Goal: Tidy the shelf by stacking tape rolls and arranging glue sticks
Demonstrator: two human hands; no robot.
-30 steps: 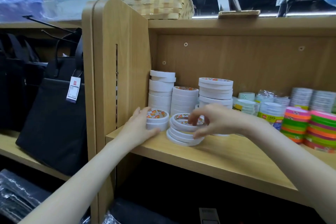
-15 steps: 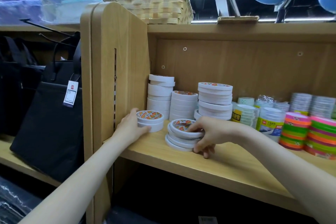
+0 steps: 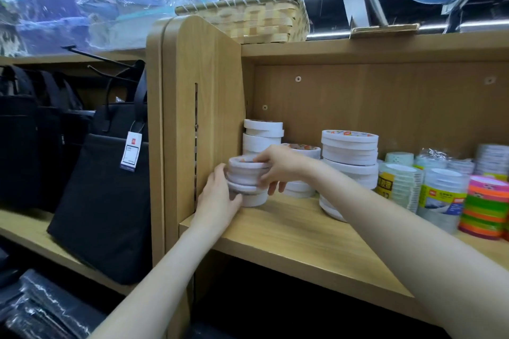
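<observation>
1. Half a second ago a loose, slanting pile of thin rolls lay under the right hand (image 3: 278, 169), apart from the short stack by the left hand (image 3: 220, 198). Now those rolls sit on that stack, making one front stack (image 3: 246, 183) at centre-left of the frame, against the side panel (image 3: 209, 107).
2. So one stacking step looks nearly done (glue sticks not seen).
3. The right hand's fingers curl round the upper rolls; the left hand cups the stack's lower left side.
4. The rolls are white, flat, slightly offset, resting on the shelf board (image 3: 303, 231).
</observation>
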